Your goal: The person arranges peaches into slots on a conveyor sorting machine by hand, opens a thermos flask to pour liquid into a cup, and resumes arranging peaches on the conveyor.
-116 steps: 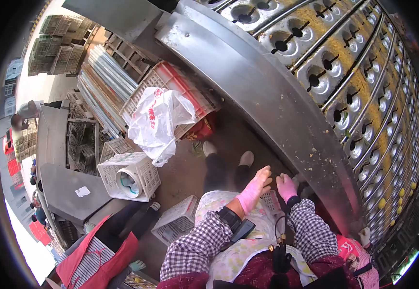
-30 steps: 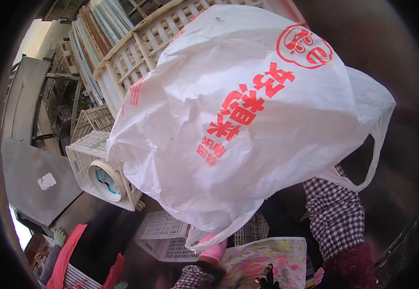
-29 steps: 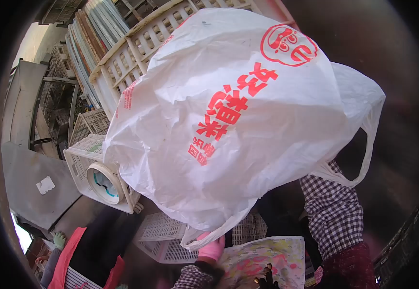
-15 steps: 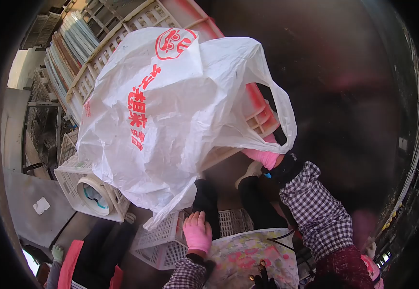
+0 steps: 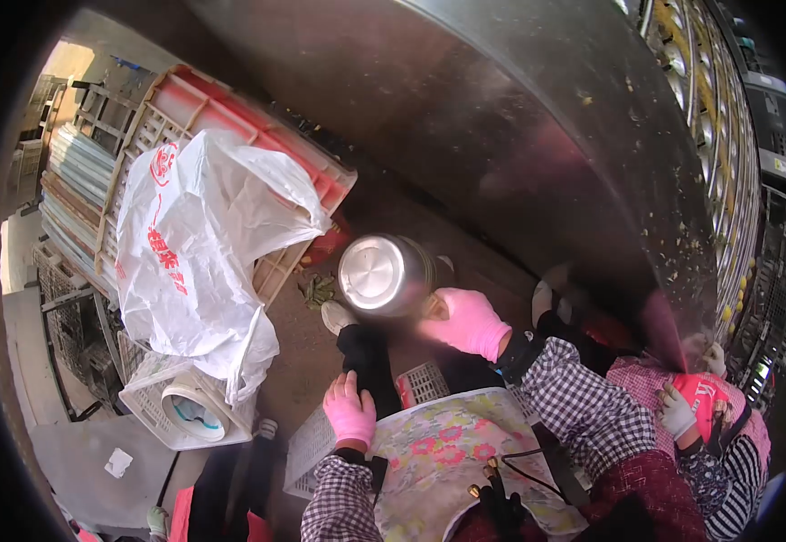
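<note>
In the head view, a dim work area has a brown floor, a large curved metal panel (image 5: 547, 154) and, at upper right, a machine (image 5: 705, 163) with rows of metal parts. The right hand (image 5: 432, 309), in a pink glove, is closed around the near side of a shiny steel flask (image 5: 373, 271), its round end facing the camera, above the floor near the middle; blur hides the fingertips. The left hand (image 5: 350, 411), also pink-gloved, is open and empty, beside a flowered apron (image 5: 447, 452). To the left, a white plastic bag (image 5: 185, 262) drapes over a red-and-cream crate (image 5: 203, 104). It carries a red face logo and red Chinese characters; "想来" is readable, the rest creased. Below, a white crate (image 5: 145, 397) holds a round tub (image 5: 196, 414). A person (image 5: 741, 452) wearing white gloves is at lower right.
</note>
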A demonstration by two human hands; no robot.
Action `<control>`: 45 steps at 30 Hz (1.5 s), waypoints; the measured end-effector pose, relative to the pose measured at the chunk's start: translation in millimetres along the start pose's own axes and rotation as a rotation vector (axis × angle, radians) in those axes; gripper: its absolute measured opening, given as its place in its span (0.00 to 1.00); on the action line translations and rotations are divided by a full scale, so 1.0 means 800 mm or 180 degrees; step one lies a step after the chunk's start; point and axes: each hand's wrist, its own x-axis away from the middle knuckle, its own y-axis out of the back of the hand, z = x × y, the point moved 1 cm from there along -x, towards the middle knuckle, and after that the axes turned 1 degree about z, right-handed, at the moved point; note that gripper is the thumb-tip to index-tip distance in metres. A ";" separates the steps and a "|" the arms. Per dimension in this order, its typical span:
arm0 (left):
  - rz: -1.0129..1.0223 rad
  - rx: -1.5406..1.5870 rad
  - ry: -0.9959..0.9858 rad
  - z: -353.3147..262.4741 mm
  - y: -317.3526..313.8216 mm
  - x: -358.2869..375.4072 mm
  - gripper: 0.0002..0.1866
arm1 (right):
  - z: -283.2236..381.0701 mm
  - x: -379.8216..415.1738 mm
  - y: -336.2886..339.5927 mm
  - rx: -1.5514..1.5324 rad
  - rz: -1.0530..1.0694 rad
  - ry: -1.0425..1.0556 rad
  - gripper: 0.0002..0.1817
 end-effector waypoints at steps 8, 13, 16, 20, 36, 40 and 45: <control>0.0088 0.0992 -0.1725 -0.169 0.199 -0.062 0.56 | -0.056 0.196 0.028 0.0018 -0.0173 -0.0252 0.24; 0.0828 0.0106 -0.4040 -0.344 0.302 -0.065 0.66 | -0.060 0.309 0.055 -0.0277 -0.0241 0.0045 0.31; 0.1332 -0.0042 -0.4823 -0.438 0.325 -0.054 0.44 | -0.079 0.351 0.047 -0.0457 -0.0495 0.0308 0.33; 0.2249 -0.0639 -0.4865 -0.514 0.316 -0.034 0.58 | -0.081 0.414 0.076 -0.1049 -0.0485 0.0670 0.31; 0.2240 -0.0900 -0.4754 -0.672 0.296 -0.003 0.52 | -0.148 0.473 0.151 -0.2407 -0.0720 0.0447 0.20; 0.2332 -0.0887 -0.4588 -0.679 0.301 -0.014 0.49 | -0.139 0.464 0.144 -0.2682 -0.0867 0.0411 0.17; 0.2456 -0.0774 -0.4431 -0.672 0.288 -0.034 0.46 | -0.134 0.459 0.166 -0.2701 -0.0581 0.0175 0.19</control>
